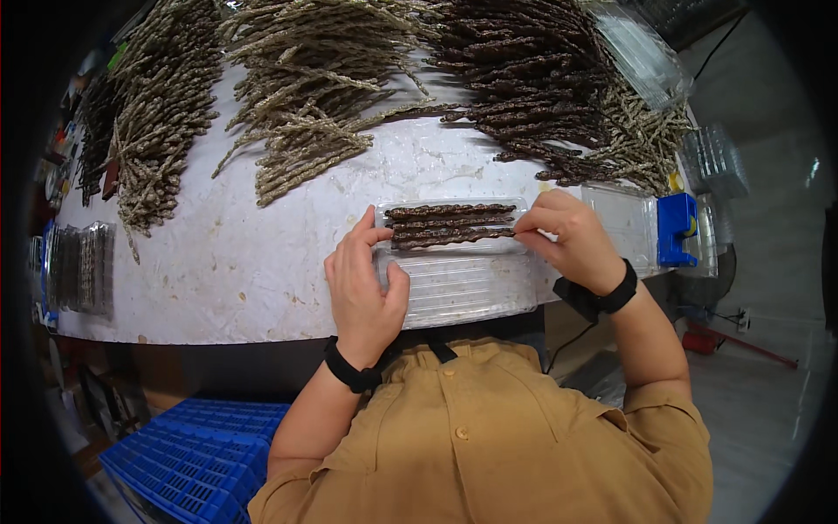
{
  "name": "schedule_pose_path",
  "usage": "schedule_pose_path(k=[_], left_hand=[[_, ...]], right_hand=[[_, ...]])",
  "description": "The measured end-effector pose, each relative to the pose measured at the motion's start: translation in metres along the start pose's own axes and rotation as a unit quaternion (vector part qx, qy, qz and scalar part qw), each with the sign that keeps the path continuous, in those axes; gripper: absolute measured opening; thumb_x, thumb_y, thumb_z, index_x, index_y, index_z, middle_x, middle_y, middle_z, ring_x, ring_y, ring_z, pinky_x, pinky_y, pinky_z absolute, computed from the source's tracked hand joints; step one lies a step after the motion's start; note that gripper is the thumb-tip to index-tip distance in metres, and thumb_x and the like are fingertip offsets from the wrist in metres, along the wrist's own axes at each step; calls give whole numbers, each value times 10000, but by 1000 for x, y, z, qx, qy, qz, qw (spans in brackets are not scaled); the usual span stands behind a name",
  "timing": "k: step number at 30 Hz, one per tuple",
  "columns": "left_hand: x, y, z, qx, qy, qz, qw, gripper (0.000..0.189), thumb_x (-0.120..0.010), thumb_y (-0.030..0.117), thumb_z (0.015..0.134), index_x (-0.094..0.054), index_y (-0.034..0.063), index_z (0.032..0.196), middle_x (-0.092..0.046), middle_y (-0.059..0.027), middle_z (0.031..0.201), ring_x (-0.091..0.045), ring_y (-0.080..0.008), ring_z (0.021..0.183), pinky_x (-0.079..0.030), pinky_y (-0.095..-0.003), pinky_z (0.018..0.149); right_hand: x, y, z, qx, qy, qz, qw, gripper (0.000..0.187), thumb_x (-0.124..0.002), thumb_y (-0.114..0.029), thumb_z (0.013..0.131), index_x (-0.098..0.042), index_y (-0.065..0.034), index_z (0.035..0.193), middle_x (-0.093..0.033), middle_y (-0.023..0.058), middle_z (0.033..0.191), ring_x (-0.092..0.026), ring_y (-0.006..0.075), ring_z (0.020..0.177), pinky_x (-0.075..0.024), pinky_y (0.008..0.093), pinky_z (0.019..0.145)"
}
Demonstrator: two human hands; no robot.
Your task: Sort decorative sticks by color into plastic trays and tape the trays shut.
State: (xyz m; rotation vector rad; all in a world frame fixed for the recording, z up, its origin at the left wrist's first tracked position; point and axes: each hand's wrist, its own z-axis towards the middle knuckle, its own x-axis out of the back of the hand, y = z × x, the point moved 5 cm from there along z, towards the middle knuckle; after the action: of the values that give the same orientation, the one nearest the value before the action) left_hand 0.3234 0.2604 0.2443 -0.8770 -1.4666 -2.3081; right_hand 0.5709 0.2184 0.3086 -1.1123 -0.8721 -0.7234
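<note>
A clear plastic clamshell box (468,288) lies unfolded near the table's front edge, its ribbed half towards me. Several dark brown twisted sticks (452,223) with a knobbly surface lie side by side across its far half. My right hand (566,232) pinches the right end of the nearest stick between thumb and fingertips. At the box's left edge is my left hand (366,288), fingers and thumb apart, a fingertip at the left end of the sticks. Whether it also presses on the box is hard to see.
Heaps of pale sticks (314,85) and dark sticks (524,72) cover the table's far side. On the right are a blue tape dispenser (676,229) and stacked clear boxes (645,56). Filled boxes (82,268) stand at far left. Below is a blue plastic crate (190,452).
</note>
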Motion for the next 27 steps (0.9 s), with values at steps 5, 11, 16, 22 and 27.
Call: schedule_pose_path(k=[5,11,16,22,27], left_hand=[[1,-1,0,8,2,2,1000,364,-565,58,790,-562,46,1154,-506,-200,1434,-511,-320,1236,-324,-425,1038],[0,1,0,8,-6,8,1000,355,-550,41,801,-572,40,1155,-504,-175,1448,-505,-332,1212,-334,-416,1050],[1,1,1,12,-3,2,1000,360,-564,56,787,-570,50,1147,-515,-194,1426,-516,-316,1225,-327,-424,1035],[2,-1,0,14,0,-15,1000,348,-547,50,809,-572,35,1155,-497,-182,1455,-496,-340,1233,-341,-422,1054],[2,0,0,19,6,-18,1000,342,-542,47,811,-576,36,1152,-501,-189,1448,-492,-351,1247,-345,-426,1058]], right_hand=[[-15,-9,-1,17,15,-31,999,72,-736,-78,749,-664,-74,753,-574,52,772,-583,263,789,-498,379,683],[-32,-10,-4,59,-8,-124,990,59,-743,-122,754,-694,-90,742,-591,46,773,-588,254,794,-508,368,673],[-10,3,10,-21,-1,-1,1000,69,-743,-143,778,-723,-78,786,-631,77,773,-613,284,794,-510,399,681],[16,61,34,-127,57,-155,978,73,-723,-123,799,-699,-58,823,-644,109,803,-632,321,806,-509,425,716],[14,76,31,-154,71,-145,975,102,-724,-113,793,-679,-51,861,-637,117,855,-641,325,833,-519,427,738]])
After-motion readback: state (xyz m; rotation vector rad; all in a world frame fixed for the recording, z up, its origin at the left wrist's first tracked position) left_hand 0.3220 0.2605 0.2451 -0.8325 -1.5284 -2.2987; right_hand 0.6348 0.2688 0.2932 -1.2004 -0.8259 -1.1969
